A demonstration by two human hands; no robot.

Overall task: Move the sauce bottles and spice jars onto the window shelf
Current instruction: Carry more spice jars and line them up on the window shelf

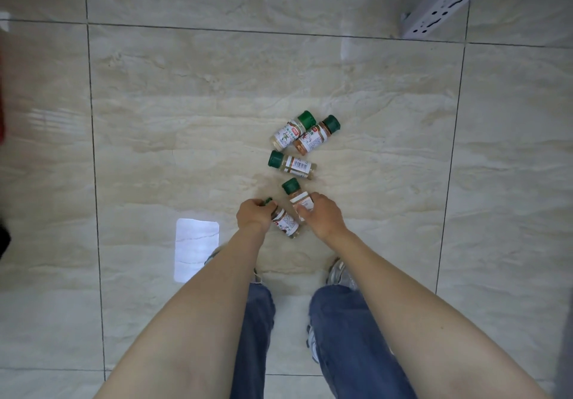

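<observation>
Several small spice jars with green caps lie on the tiled floor in front of me. My left hand (253, 214) is closed around the cap end of the nearest jar (286, 222), which lies on its side. My right hand (322, 216) grips the body of a second jar (297, 198), whose green cap points away from me. Beyond my hands lies a third jar (292, 165) with its barcode up. Two more jars, a pale one (293, 130) and an orange-brown one (316, 135), rest side by side farther off. No sauce bottles or window shelf are in view.
A white perforated metal post (446, 5) slants across the top right corner. My jeans and grey shoes (338, 271) are just below the jars. A bright window reflection (196, 248) lies on the floor to the left. A red and black object sits at the left edge.
</observation>
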